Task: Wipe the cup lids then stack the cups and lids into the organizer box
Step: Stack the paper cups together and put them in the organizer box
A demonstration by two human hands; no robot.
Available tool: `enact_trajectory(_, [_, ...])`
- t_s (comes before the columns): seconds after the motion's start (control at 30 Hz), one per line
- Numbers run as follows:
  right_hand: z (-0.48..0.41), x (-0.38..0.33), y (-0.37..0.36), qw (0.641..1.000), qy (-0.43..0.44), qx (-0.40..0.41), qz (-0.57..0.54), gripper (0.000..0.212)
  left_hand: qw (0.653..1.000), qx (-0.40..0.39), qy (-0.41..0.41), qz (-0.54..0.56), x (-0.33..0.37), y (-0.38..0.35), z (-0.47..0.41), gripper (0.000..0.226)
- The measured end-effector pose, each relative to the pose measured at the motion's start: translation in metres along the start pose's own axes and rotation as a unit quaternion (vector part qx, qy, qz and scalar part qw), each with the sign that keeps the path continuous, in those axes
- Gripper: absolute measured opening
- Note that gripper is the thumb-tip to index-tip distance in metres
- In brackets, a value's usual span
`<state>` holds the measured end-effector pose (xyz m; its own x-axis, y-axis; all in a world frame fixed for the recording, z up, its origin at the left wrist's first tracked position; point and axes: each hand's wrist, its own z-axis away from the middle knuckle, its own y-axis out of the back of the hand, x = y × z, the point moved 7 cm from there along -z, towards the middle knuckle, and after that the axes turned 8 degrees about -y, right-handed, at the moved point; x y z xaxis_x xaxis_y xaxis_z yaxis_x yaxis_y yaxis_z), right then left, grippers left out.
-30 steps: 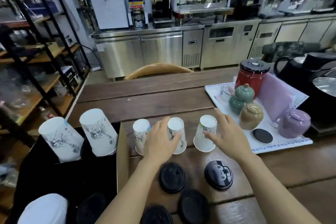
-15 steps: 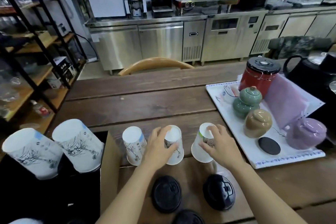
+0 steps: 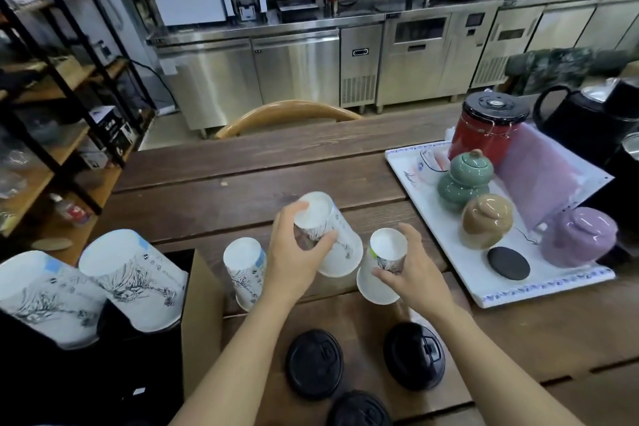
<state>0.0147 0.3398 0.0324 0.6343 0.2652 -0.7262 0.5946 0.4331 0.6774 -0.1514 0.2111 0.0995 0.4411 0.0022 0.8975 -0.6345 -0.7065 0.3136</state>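
My left hand (image 3: 294, 259) grips the middle paper cup (image 3: 337, 239), upside down and lifted off the table, tilted to the right. My right hand (image 3: 411, 270) holds the right paper cup (image 3: 382, 270), also upside down, at the wooden table. A third upturned cup (image 3: 243, 270) stands to the left of my left hand. Two larger upturned cups (image 3: 138, 280) (image 3: 45, 294) sit in the black organizer box (image 3: 69, 377) at the lower left. Three black lids (image 3: 314, 363) (image 3: 413, 351) (image 3: 358, 410) lie on the table near the front edge.
A white tray (image 3: 466, 273) on the right holds a red canister (image 3: 485, 128), green, tan and purple jars, a purple cloth and a black coaster. A cardboard flap (image 3: 200, 322) stands beside the box. Black kettles sit far right; a chair back (image 3: 287, 114) is beyond the table.
My left hand has lifted the middle cup off the table and tilted it. My right hand has closed round the right cup. The camera has moved closer and lower.
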Motion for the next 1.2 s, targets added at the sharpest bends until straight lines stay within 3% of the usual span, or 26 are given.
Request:
enact_trajectory(0.23, [0.006, 0.009, -0.003, 0.997, -0.015, -0.024, -0.065, 0.095, 0.993, -0.03, -0.115, 0.021, 0.066, -0.02, -0.011, 0.049])
enact_trajectory(0.4, [0.011, 0.017, 0.003, 0.988, -0.014, -0.032, -0.148, 0.11, 0.989, -0.087, -0.12, 0.005, 0.067, -0.049, -0.005, 0.052])
enact_trajectory(0.63, [0.012, 0.027, 0.019, 0.988, 0.016, -0.024, -0.149, 0.1, 0.982, -0.171, -0.066, -0.054, 0.025, -0.088, 0.011, 0.05])
enact_trajectory(0.73, [0.011, 0.026, 0.016, 0.988, 0.021, -0.042, -0.145, 0.099, 0.971, -0.222, -0.014, -0.091, 0.003, -0.1, 0.021, 0.05])
enact_trajectory(0.87, [0.011, 0.022, 0.001, 0.986, 0.012, -0.1, -0.136, 0.096, 0.971, -0.222, 0.021, -0.09, -0.011, -0.101, 0.026, 0.052])
enact_trajectory(1.07, [0.009, 0.023, -0.019, 0.982, 0.003, -0.12, -0.145, 0.077, 0.961, -0.259, 0.096, -0.016, -0.028, -0.103, 0.032, 0.086])
enact_trajectory(1.13, [0.007, 0.027, -0.02, 0.983, -0.004, -0.112, -0.148, 0.075, 0.965, -0.253, 0.069, -0.016, -0.02, -0.093, 0.03, 0.061])
enact_trajectory(1.2, [0.005, 0.031, -0.023, 0.983, -0.014, -0.104, -0.148, 0.077, 0.99, -0.116, -0.02, -0.076, -0.004, -0.058, 0.021, 0.03])
